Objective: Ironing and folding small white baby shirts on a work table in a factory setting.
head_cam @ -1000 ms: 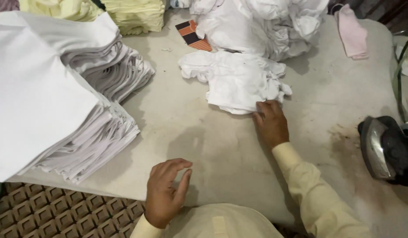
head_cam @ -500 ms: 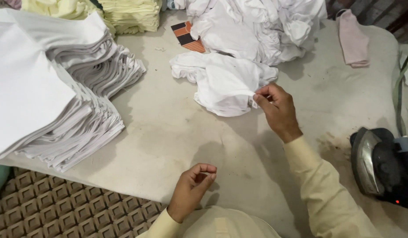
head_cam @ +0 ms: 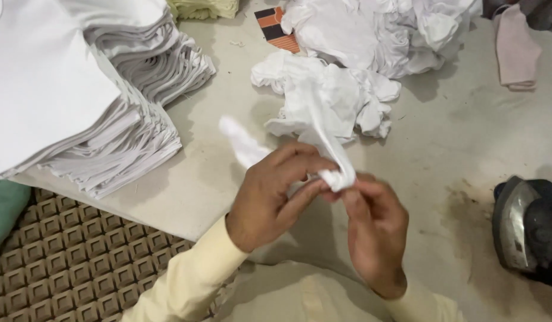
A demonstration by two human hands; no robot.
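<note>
White cloth piece (head_cam: 323, 128) is pinched tight by both the left hand (head_cam: 274, 197) and the right hand (head_cam: 374, 229) above the grey table (head_cam: 455, 149), near the iron (head_cam: 526, 229)

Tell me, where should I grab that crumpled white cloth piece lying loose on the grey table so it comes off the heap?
Probably by the loose flap at the near edge of the crumpled white cloth piece, coming from the front. It lies apart from the bigger white cloth heap behind, and its folds stick up, easy to pinch. Both the left hand and the right hand already pinch one thin white fabric strip.
</note>
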